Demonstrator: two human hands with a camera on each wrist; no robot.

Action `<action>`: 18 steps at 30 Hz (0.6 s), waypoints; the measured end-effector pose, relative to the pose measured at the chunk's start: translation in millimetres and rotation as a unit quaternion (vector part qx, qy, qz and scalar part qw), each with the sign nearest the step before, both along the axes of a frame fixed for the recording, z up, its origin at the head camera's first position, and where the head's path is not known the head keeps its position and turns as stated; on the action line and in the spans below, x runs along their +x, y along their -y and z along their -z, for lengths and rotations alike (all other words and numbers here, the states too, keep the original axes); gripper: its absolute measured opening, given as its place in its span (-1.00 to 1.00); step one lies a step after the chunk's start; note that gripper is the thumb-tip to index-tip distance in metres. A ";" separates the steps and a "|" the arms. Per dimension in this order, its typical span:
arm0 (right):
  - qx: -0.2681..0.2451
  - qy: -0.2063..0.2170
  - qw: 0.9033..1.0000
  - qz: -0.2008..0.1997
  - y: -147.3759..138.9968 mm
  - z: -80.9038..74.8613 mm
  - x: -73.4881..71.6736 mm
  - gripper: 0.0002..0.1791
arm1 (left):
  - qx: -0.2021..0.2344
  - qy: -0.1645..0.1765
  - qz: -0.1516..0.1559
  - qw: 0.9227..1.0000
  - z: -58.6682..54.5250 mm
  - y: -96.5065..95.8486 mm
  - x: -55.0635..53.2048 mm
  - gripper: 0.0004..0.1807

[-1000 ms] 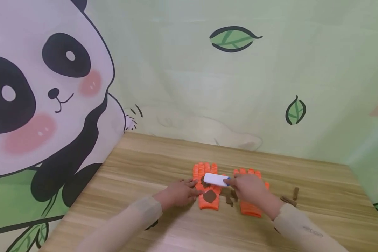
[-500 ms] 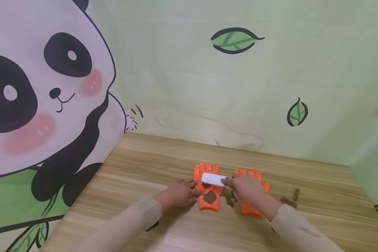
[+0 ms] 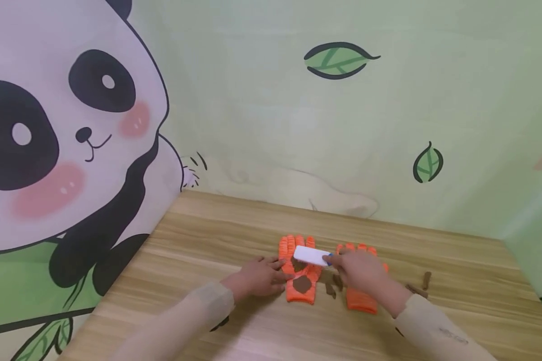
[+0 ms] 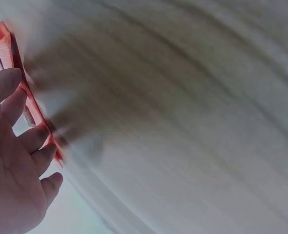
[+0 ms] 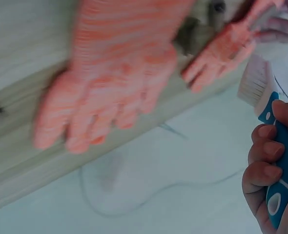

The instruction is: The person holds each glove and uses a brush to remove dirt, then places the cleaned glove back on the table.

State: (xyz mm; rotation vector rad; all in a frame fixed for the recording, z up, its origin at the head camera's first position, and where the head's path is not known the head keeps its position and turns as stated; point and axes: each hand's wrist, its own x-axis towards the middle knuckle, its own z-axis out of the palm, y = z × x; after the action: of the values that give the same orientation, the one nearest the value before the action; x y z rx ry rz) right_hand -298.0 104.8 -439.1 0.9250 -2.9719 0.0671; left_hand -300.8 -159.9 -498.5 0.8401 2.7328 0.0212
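Two orange knit gloves lie flat on the table in the head view. Brown patches mark the left glove (image 3: 301, 296), one at its palm and one nearer the fingers. My left hand (image 3: 262, 277) rests at this glove's left edge, its fingers extended and their tips on the fabric. In my right hand (image 3: 359, 268) I grip a scrub brush (image 3: 310, 255), its white head over the upper brown patch. The right wrist view shows the fingers curled round the blue handle (image 5: 280, 170) and the pale bristles (image 5: 254, 85). My right hand and forearm partly cover the right glove (image 3: 361, 301).
Brown scraps (image 3: 330, 289) lie between the gloves. More brown strips (image 3: 426, 281) are to the right of the right glove. The wooden table (image 3: 217, 225) ends at the back against a green cloth backdrop (image 3: 253, 100) printed with a panda and leaves.
The brush shifts slightly left over the glove, then back right, with my right hand. My left hand stays at the glove's edge. The head view drifts slightly.
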 end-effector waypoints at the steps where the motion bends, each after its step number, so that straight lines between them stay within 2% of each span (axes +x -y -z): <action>1: -0.005 0.001 1.000 -0.005 4.2 0.5 -1.3 -0.64 | -0.001 -0.002 0.001 1.000 -0.1 0.8 0.0 -0.53; 5: 0.010 0.003 0.999 -0.036 14.1 9.8 -5.1 -0.66 | -0.001 -0.002 0.001 1.000 0.4 2.5 0.4 -0.53; 8: 0.013 0.017 1.000 -0.015 4.8 14.9 -3.6 -0.65 | -0.001 0.000 0.002 1.000 2.0 1.9 -0.2 -0.53; 12: 0.003 0.010 0.999 0.030 -9.0 9.6 -0.1 -0.62 | 0.003 0.004 -0.001 1.000 3.9 4.1 -1.5 -0.54; 14: -0.002 -0.002 1.000 0.010 -7.6 5.7 0.6 -0.64 | 0.007 0.011 -0.005 1.000 5.0 6.7 -1.1 -0.54; 18: 0.011 -0.011 0.998 -0.058 3.1 5.4 1.8 -0.66 | 0.025 0.013 -0.002 1.000 7.0 9.6 -0.8 -0.55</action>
State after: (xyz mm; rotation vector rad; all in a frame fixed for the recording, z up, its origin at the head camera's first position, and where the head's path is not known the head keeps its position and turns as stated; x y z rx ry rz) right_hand -296.1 101.6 -444.5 1.0939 -2.9022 0.0258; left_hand -301.5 -169.5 -505.6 0.8423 2.7193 0.1002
